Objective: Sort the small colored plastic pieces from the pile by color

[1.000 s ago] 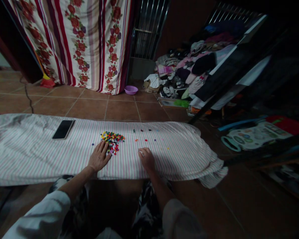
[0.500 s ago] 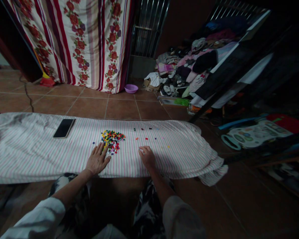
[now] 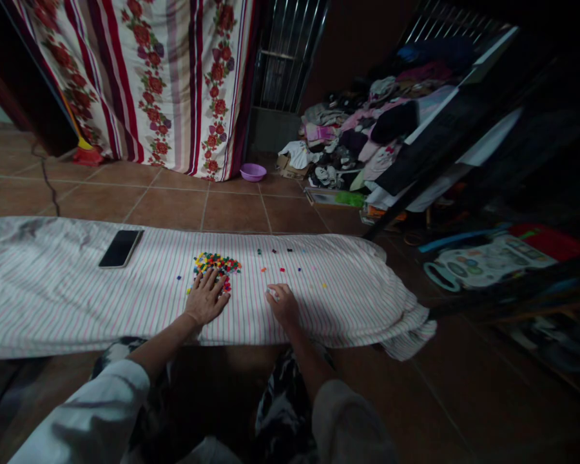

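Note:
A heap of small coloured plastic pieces (image 3: 217, 262) lies on the striped cloth (image 3: 77, 309). My left hand (image 3: 207, 301) rests flat over the heap's near side, fingers spread, hiding some pieces beneath. To its right, my right hand (image 3: 284, 304) is low over the cloth with its fingers curled together. A tiny pale piece (image 3: 271, 292) shows at those fingertips; its exact shape is too small to tell. Beyond the right hand, several single pieces lie apart in loose rows, among them a red piece (image 3: 282, 269), an orange piece (image 3: 263, 270) and a yellow piece (image 3: 324, 285).
A phone (image 3: 120, 249) lies on the cloth left of the heap, and a lone blue piece (image 3: 178, 278) sits between them. On the tiled floor beyond are a purple basin (image 3: 253, 172) and a large pile of clothes (image 3: 348, 138). A floral curtain (image 3: 178, 84) hangs behind.
My left hand has slid right and now covers the near part of the heap. My right hand has stayed nearly in place with its fingers curled. The view has shifted slightly.

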`<action>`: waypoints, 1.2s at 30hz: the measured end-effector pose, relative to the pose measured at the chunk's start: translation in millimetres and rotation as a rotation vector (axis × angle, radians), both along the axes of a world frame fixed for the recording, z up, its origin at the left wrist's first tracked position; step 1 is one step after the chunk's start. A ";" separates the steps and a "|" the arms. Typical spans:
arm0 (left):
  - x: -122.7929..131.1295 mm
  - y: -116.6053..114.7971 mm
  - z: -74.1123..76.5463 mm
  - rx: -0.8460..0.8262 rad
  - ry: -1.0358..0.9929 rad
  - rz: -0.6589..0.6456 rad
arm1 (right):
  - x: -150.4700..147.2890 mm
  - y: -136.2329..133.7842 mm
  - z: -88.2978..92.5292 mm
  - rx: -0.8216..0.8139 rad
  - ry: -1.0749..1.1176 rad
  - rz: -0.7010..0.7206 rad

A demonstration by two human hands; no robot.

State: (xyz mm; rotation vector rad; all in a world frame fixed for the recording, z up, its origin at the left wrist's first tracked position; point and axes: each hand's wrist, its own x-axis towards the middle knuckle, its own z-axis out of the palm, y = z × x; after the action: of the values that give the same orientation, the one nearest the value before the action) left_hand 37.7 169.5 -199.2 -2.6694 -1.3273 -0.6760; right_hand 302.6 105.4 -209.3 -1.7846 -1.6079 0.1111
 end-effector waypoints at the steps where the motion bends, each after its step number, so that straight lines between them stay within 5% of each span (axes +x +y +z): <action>1: 2.9 1.3 0.2 -0.002 0.008 -0.003 | -0.1 0.1 0.1 0.001 0.000 -0.004; 9: 0.7 -5.1 3.3 -0.020 0.032 -0.117 | 0.4 -1.0 2.2 -0.015 -0.015 0.012; 22: -57.9 -5.6 -4.2 0.010 0.010 -0.148 | -1.4 -2.6 2.3 0.001 -0.032 0.018; 36: -53.9 -7.5 -5.8 -0.022 0.085 -0.190 | -0.3 -6.3 2.3 0.048 0.020 0.021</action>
State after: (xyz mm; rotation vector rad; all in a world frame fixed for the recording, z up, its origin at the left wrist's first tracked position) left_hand -16.1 162.0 -205.0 -2.8324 -1.0774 -0.5609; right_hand 302.3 99.2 -207.0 -1.7249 -1.6026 0.0990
